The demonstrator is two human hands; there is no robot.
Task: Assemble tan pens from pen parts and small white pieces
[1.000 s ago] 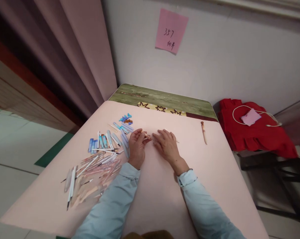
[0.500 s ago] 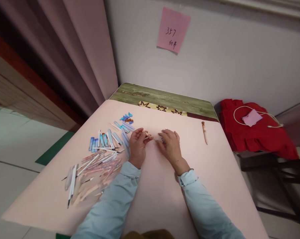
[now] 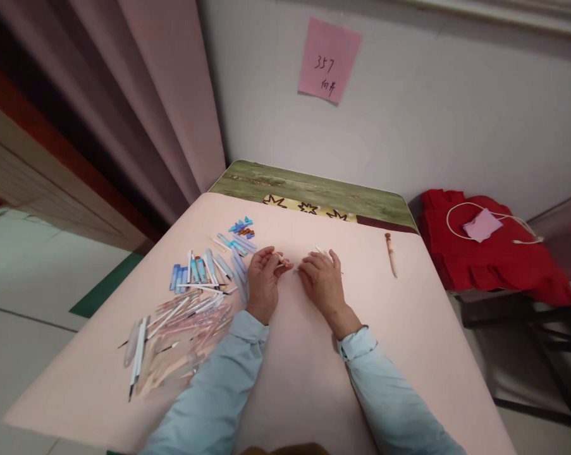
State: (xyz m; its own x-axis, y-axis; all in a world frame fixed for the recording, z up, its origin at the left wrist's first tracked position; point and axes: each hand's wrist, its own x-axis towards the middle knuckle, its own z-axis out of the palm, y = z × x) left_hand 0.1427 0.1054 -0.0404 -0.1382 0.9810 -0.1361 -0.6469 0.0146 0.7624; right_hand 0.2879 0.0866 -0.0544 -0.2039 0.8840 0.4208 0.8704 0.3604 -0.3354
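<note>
My left hand point(image 3: 264, 281) is closed, pinching a small peach-coloured pen part point(image 3: 280, 258) between thumb and fingers above the pink table cover. Just to its right, my right hand point(image 3: 322, 283) is bent over the table with its fingertips drawn together. Something tiny may be at those fingertips, but it is too small to name. A thin white piece point(image 3: 319, 250) shows past the back of the right hand, mostly hidden by it. Farther right lies a peach pen point(image 3: 391, 256) with a brown figure-like top.
Blue pen barrels point(image 3: 200, 268) and white refills lie left of my hands. Small blue and brown toppers point(image 3: 241, 226) sit behind them. Clear and pinkish barrels point(image 3: 204, 316) spread nearer me. Red cloth point(image 3: 494, 265) with a white cable covers a stool at right.
My right hand's fingers have drawn closer together and the hand has shifted slightly left. The left hand keeps its hold on the pen part.
</note>
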